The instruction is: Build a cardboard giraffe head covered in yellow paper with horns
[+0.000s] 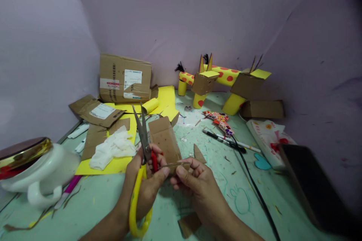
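My left hand (151, 188) is closed around a pair of scissors (145, 146) with yellow and red handles, their blades pointing up and slightly parted. Its thumb and fingertips also meet one end of a small, thin strip of cardboard (183, 165). The other end is pinched by my right hand (199, 182). Just beyond the hands lies a small brown cardboard box (164, 137), partly hidden by my fingers. A pointed cardboard scrap (199, 153) rests right of the box, and another scrap (189, 225) is near my right wrist.
Yellow spotted paper animals (206, 83) with cardboard heads stand at the back. Left are a large carton (124, 79), yellow paper (113, 168), crumpled tissue (113, 148) and a white pot (53, 165). Right are pens (223, 141), a black cable (254, 184) and a phone (313, 184).
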The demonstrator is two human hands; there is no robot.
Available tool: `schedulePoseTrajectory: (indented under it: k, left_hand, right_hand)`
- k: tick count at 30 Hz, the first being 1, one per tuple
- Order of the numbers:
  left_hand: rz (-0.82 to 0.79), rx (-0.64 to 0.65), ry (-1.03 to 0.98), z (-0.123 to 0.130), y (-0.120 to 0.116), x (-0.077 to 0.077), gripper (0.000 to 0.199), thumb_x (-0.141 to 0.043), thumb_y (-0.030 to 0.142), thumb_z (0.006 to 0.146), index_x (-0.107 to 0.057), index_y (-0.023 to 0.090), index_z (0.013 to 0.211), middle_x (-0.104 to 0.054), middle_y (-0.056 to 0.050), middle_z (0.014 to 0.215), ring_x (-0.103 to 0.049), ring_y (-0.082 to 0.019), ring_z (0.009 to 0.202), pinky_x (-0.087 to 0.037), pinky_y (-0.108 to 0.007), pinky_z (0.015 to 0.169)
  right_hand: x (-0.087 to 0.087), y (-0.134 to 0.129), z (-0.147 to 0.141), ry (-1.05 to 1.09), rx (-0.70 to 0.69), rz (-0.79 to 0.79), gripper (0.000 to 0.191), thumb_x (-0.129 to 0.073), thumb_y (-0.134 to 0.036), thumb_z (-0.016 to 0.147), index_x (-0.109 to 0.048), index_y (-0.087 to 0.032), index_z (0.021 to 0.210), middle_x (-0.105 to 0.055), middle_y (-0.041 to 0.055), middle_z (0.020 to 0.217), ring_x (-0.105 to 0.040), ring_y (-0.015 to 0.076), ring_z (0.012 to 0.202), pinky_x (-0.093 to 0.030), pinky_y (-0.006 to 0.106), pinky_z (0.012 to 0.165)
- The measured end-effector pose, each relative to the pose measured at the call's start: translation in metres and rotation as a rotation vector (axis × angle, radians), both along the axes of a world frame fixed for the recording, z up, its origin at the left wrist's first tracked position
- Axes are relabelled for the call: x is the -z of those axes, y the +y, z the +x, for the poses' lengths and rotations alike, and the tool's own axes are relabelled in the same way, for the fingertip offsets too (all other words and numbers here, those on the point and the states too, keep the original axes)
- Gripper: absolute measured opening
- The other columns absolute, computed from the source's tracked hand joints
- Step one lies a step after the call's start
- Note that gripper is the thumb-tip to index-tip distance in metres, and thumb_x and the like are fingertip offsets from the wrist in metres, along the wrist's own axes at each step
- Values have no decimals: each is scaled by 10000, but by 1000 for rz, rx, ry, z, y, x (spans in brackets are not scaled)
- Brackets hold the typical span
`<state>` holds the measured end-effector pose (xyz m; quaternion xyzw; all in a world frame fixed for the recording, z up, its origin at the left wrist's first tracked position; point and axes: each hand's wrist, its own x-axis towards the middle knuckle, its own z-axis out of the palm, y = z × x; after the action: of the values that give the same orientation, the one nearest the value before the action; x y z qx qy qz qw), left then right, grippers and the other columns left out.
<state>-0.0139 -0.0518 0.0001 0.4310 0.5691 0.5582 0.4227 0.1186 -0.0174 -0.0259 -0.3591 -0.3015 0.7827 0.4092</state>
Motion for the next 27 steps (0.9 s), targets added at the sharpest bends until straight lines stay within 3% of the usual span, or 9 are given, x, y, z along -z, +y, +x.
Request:
schedulePoseTrajectory:
  k: [4, 8, 14, 19, 24, 27]
  left_hand:
    - [-72, -14, -124, -10, 6, 0, 294, -652, 231, 706, -454, 199, 921, -550, 39, 686, -530, -118, 574, -462, -253, 537]
    - [-134, -6, -208, -14, 11, 5, 203, -635, 241, 716, -475, 176, 824, -540, 45, 577, -514, -114, 520, -433, -244, 510]
    - [-95, -88, -254, -9, 12, 4, 456, -715, 212, 622, -413, 226, 964, -554, 67, 640, -519, -118, 506, -462, -258, 474]
    - [-82, -62, -55, -9, 9, 3, 432, -711, 260, 633, -445, 217, 970, -567, 44, 682, -529, -113, 544, -459, -247, 527]
    - [-130, 107, 119, -12, 7, -4, 378, -644, 343, 681, -454, 218, 983, -535, 47, 634, -495, -120, 505, -412, -242, 493]
    - [-213, 112, 448, -27, 11, -14, 406, -627, 441, 676, -505, 216, 993, -555, 16, 652, -534, -172, 562, -399, -277, 533]
  right_hand:
    - [-5, 4, 4, 9, -147, 111, 487, -838, -270, 515, -635, -176, 948, -692, 17, 809, -620, 119, 638, -461, 219, 588]
    - [-6, 6, 6, 2, -174, 157, 556, -811, -281, 558, -627, -178, 1072, -663, -4, 731, -546, 89, 540, -426, 216, 549]
    - [-10, 8, 5, -15, -174, 193, 374, -785, -308, 575, -690, -161, 906, -684, 30, 781, -567, 110, 599, -439, 239, 598]
    - [-9, 15, 8, -261, -109, 144, 334, -760, -366, 549, -659, -135, 769, -617, 2, 625, -506, 102, 529, -403, 235, 522]
    - [-7, 18, 12, -306, -285, 161, 177, -725, -255, 525, -616, -139, 605, -548, -31, 495, -434, 72, 451, -317, 203, 453]
    - [-9, 22, 15, -233, -161, 85, 136, -691, -234, 538, -606, -138, 580, -551, -33, 484, -441, 67, 443, -342, 191, 445]
